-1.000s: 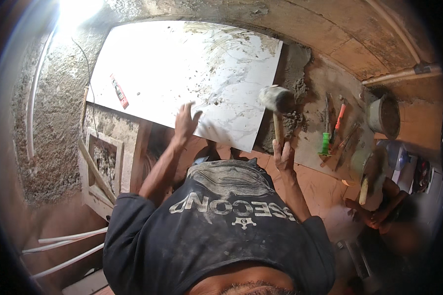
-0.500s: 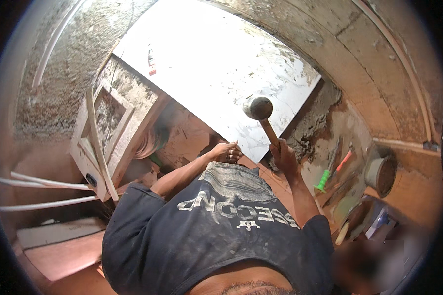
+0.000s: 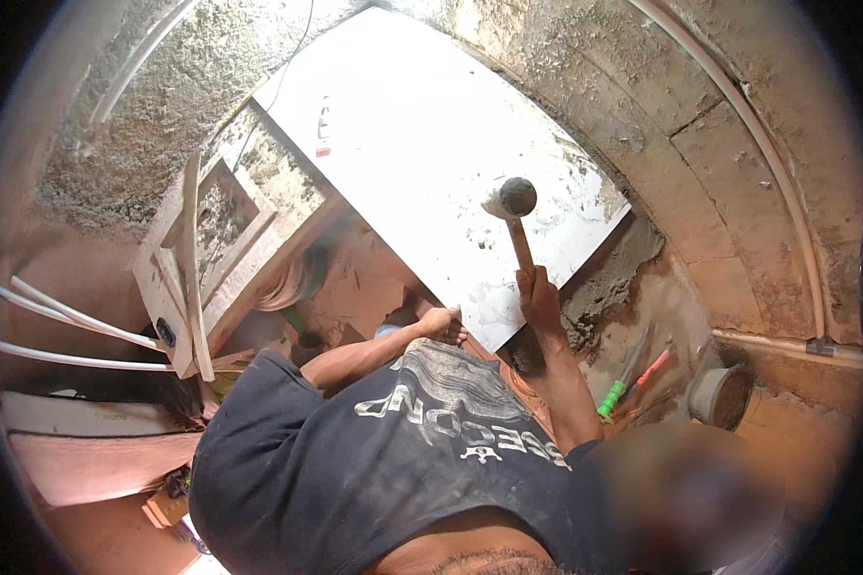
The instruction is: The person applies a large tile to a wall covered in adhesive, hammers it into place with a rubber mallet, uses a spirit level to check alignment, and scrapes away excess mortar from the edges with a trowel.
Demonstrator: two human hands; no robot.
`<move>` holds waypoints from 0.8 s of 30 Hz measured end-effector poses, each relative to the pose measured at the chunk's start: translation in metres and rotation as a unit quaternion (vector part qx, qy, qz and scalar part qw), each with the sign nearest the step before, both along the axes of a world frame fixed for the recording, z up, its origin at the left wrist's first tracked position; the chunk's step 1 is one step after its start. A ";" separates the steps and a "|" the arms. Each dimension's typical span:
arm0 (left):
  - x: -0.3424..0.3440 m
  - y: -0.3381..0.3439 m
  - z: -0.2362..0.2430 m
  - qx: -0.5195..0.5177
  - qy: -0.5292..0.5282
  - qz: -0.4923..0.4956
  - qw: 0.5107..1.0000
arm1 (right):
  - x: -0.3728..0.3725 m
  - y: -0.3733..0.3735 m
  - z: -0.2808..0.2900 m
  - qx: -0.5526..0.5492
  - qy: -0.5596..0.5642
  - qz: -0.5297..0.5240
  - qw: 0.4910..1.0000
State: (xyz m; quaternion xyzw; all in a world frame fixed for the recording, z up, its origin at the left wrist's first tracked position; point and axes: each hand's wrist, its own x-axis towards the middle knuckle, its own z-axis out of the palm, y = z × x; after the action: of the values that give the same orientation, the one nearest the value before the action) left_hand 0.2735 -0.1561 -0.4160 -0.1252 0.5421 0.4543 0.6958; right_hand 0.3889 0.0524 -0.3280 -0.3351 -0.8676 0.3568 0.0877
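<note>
A white marble-patterned slab [image 3: 393, 144], smeared with mortar, fills the top middle. My right hand [image 3: 538, 292] grips the wooden handle of a rubber mallet [image 3: 514, 195], whose head is over the slab's right half. My left hand [image 3: 441, 324] is at the slab's near edge, fingers curled against it. A small red-and-white object [image 3: 323, 149] lies on the slab's left part. Grey mortar [image 3: 594, 297] shows beside and under the right edge.
Green-handled [image 3: 612, 401] and red-handled [image 3: 654, 368] tools and a bucket [image 3: 721, 393] sit at right. A pipe [image 3: 758, 139] runs along the right wall. At left are a wooden frame [image 3: 230, 259] and white pipes [image 3: 67, 351]. A blurred shape fills the lower right.
My left hand has moved from above the slab down to its near edge and closed. The mallet in my right hand is now over the slab. The view has turned.
</note>
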 end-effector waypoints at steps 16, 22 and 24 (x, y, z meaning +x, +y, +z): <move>-0.005 0.003 -0.019 -0.022 -0.083 0.013 0.996 | -0.018 -0.012 0.008 -0.017 -0.051 0.114 0.992; -0.001 0.004 -0.012 0.000 -0.045 -0.003 0.999 | -0.024 -0.022 0.000 -0.021 -0.102 0.146 0.984; -0.003 0.006 0.013 0.027 0.013 -0.022 0.999 | -0.029 -0.029 0.010 -0.038 -0.068 0.145 0.986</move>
State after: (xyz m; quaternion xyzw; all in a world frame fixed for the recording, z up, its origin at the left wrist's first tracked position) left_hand 0.2709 -0.1503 -0.4031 -0.0882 0.5413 0.4554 0.7013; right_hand 0.3595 0.0232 -0.3179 -0.2326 -0.8966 0.3751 -0.0366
